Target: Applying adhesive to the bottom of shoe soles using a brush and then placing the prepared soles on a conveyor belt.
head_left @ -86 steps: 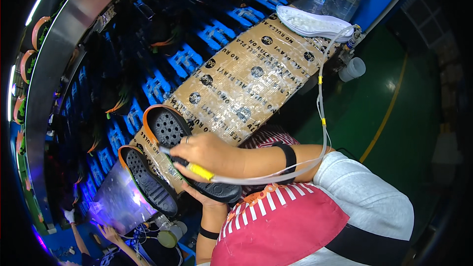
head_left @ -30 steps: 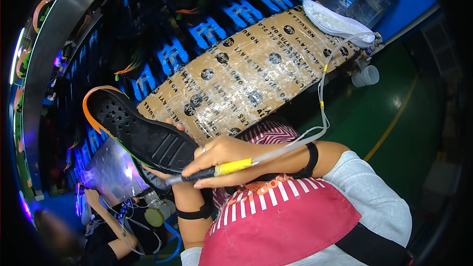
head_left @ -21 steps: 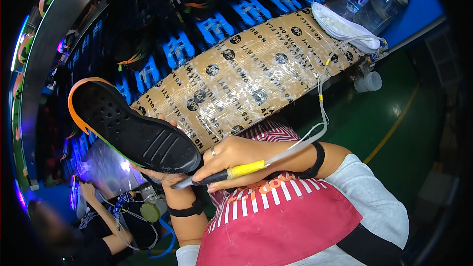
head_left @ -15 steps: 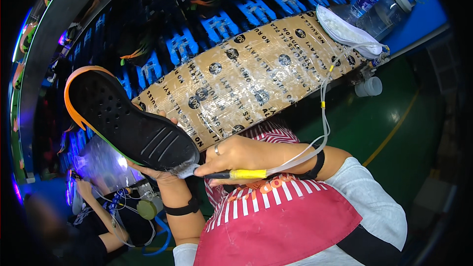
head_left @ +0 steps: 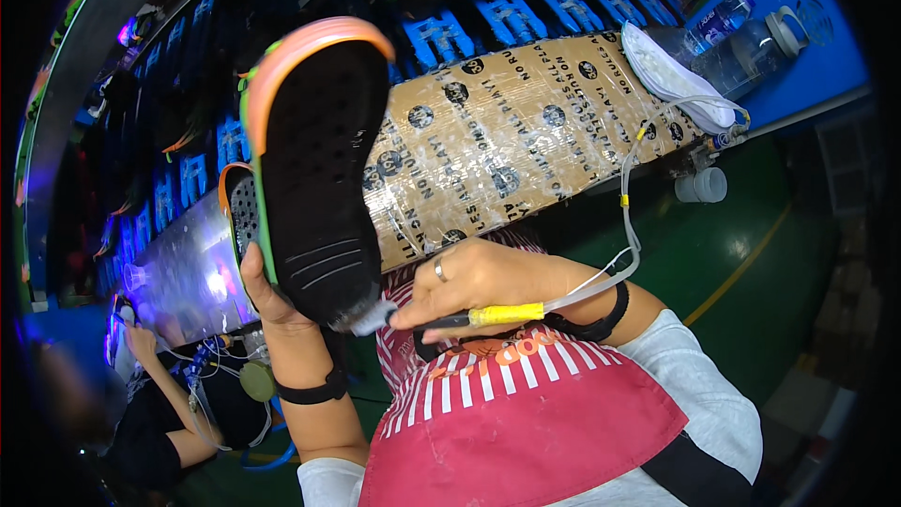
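Observation:
My left hand (head_left: 269,293) grips a black shoe sole (head_left: 319,169) with an orange and green rim, held nearly upright with its toe end away from me. Behind it, on its left, part of a second perforated sole (head_left: 244,205) shows; I cannot tell whether the same hand holds it. In my right hand (head_left: 479,280) is a brush (head_left: 507,314) with a dark handle wrapped in yellow tape, fed by clear tubing. Its pale bristles (head_left: 374,318) touch the rim at the sole's near end. Most of my left fingers are hidden behind the soles.
Cardboard covered in clear tape (head_left: 497,145) lies across the bench. A white sole-shaped piece (head_left: 671,75) and two clear bottles (head_left: 751,47) lie at its right end, a cup (head_left: 702,185) below. Blue holders (head_left: 511,19) line the far side. Another person's arm (head_left: 174,404) is at lower left.
The sole has swung from a leftward slant to nearly upright, its toe end moving up and right. A second sole has come into view behind it. The brush stays at the near end.

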A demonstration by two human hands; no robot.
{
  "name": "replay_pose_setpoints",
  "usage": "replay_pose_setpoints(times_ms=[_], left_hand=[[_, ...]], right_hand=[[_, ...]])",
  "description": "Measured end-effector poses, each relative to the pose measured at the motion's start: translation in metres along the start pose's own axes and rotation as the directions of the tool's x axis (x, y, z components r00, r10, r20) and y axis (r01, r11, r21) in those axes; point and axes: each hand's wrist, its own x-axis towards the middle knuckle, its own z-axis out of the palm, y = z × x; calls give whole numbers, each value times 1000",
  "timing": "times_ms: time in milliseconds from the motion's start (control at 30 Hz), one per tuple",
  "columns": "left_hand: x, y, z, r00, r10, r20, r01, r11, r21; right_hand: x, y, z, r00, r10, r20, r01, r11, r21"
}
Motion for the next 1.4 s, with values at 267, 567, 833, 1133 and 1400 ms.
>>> replay_pose_setpoints(times_ms=[267,567,833,1133,1400], left_hand=[[6,11,14,948,-316,37,314,949,39],[16,17,26,868,-484,-107,496,841,218],[18,20,36,833,-514,-204,553,769,321],[19,32,27,783,-567,-258,619,664,420],[16,41,27,759,-569,-316,649,622,438]], right_hand=[[0,-9,-6,967,23,254,26,982,-190],[0,-14,-5,970,23,244,35,972,-232],[-4,-3,-1,982,-88,170,144,924,-353],[-13,0,3,984,-113,136,167,843,-512],[-17,3,3,992,-124,5,111,871,-479]])
